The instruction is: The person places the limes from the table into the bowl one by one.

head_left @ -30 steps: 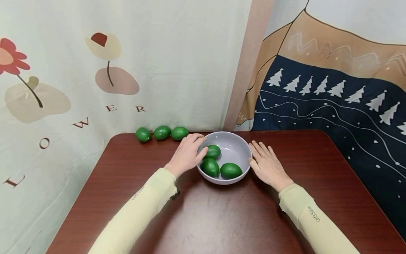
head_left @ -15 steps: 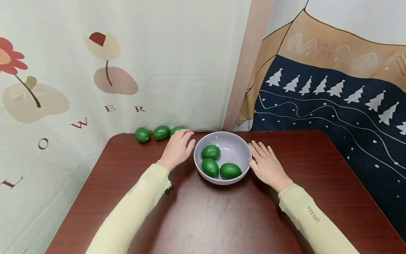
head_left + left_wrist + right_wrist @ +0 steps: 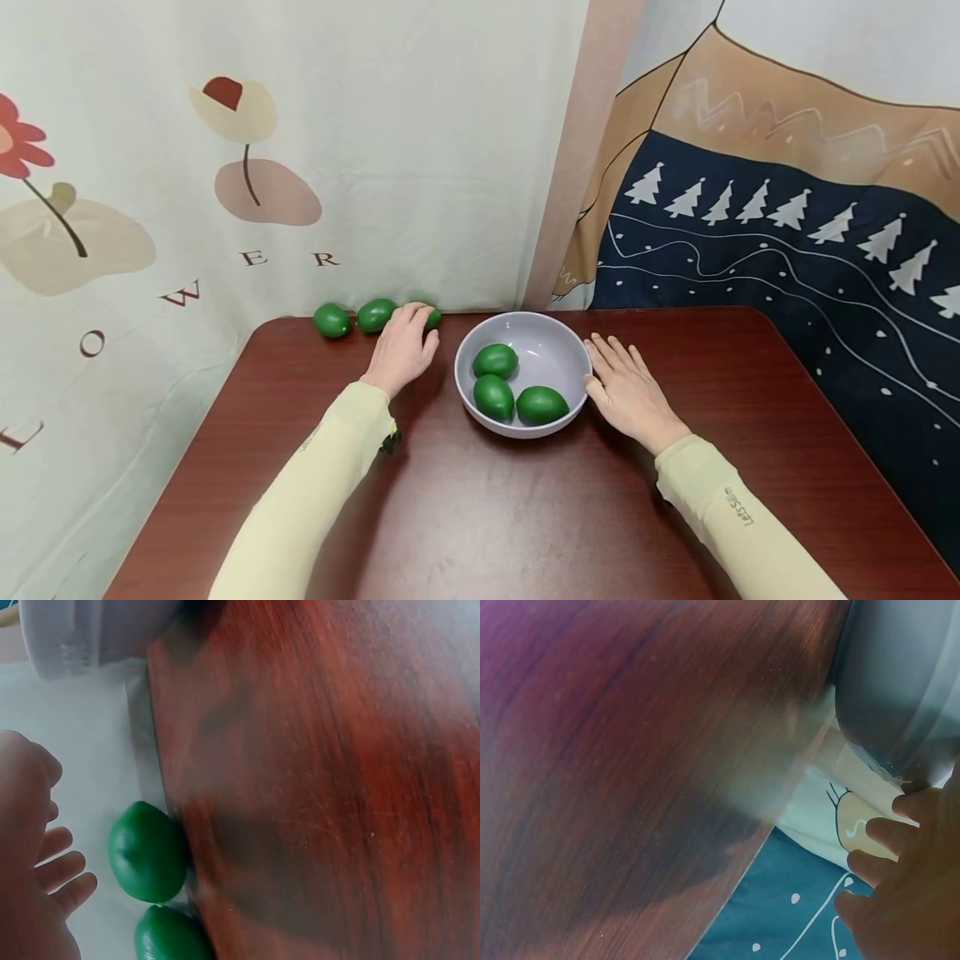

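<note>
My left hand (image 3: 400,348) is over the back of the table, in front of the rightmost green lime (image 3: 433,318) of a row and partly covering it. In the left wrist view a gap shows between the spread fingers of that hand (image 3: 34,877) and the nearest lime (image 3: 148,851). A grey-lilac bowl (image 3: 553,358) holds three limes: one at its left (image 3: 495,361), a lime below it (image 3: 493,397) and a lime at the front (image 3: 542,406). Against the bowl's right side rests my right hand (image 3: 632,398), its fingers straight.
Two more limes, the left one (image 3: 332,320) and the middle one (image 3: 376,316), lie along the back edge of the dark wooden table (image 3: 480,517). Right behind that edge hang a pale curtain (image 3: 435,150) and a patterned cloth (image 3: 750,233).
My left hand has left the bowl's left rim and moved leftward to the rightmost lime of the row. The right hand stays against the bowl, whose three limes lie as before.
</note>
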Demonstrator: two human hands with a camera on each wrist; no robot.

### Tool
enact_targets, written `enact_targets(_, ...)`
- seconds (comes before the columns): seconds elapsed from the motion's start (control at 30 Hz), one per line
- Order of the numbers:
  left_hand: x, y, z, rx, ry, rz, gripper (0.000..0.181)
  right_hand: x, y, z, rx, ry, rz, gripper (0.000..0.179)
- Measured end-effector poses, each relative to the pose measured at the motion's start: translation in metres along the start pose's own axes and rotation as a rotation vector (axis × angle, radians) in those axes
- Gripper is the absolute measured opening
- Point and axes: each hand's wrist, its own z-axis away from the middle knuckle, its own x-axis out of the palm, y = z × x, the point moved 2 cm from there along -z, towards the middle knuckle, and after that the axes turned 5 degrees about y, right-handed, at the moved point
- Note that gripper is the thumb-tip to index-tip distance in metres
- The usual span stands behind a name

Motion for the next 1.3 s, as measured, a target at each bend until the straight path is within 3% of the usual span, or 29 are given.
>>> enact_targets(0.4, 0.008, -0.018, -0.012, -0.060, -0.068, -0.030, 0.049, -0.002, -0.002, -0.001, 0.006, -0.005, -0.010, 0.062)
enact_targets(0.6, 0.011, -0.025, -0.019, -0.106, -0.133, -0.059, 0.055, -0.002, -0.001, -0.002, 0.003, -0.001, 0.001, 0.062)
enact_targets(0.8, 0.015, -0.030, -0.020, -0.112, -0.177, -0.083, 0.062, 0.001, 0.000, 0.000, 0.010, -0.007, 0.003, 0.063)
enact_targets(1.07, 0.014, -0.032, -0.018, -0.067, -0.137, -0.132, 0.064, 0.003, -0.001, 0.003, 0.013, -0.003, -0.001, 0.062)
enact_targets(1.3, 0.014, -0.033, -0.025, -0.070, -0.143, -0.117, 0.058, 0.001, -0.001, 0.001, 0.010, 0.005, 0.008, 0.062)
